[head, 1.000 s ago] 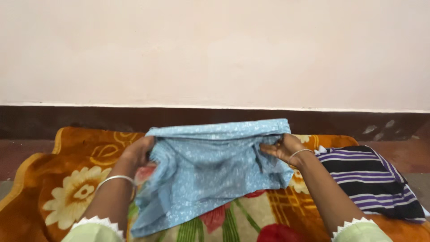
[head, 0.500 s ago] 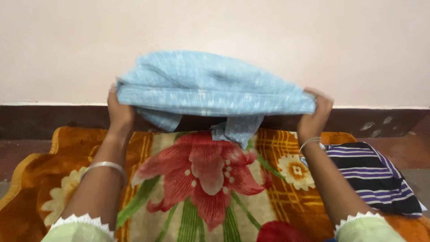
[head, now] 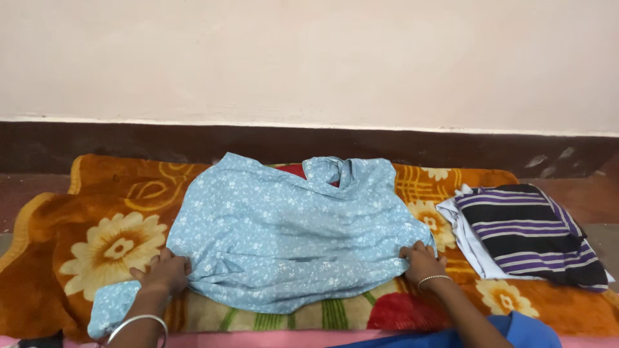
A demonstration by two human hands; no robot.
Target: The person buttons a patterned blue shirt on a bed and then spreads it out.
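Head view: light blue floral garment (head: 290, 238) laid mostly flat on an orange floral blanket (head: 109, 212), neck end bunched toward the wall, near hem wrinkled. Left hand (head: 164, 272) at the garment's near-left corner, fingers curled and pinching a gathered fold of the fabric; silver bangle (head: 135, 322) on that wrist. A loose blue sleeve end (head: 109, 308) trails off just left of that hand onto the blanket. Right hand (head: 422, 261) at the near-right edge, fingers closed on the cloth, pressing it down; thin bracelet on the wrist. Folded purple, black and white striped garment (head: 525, 232) sits on the blanket's right end, just beside the blue one, not touching. Dark skirting strip and pale wall (head: 309, 58) behind.
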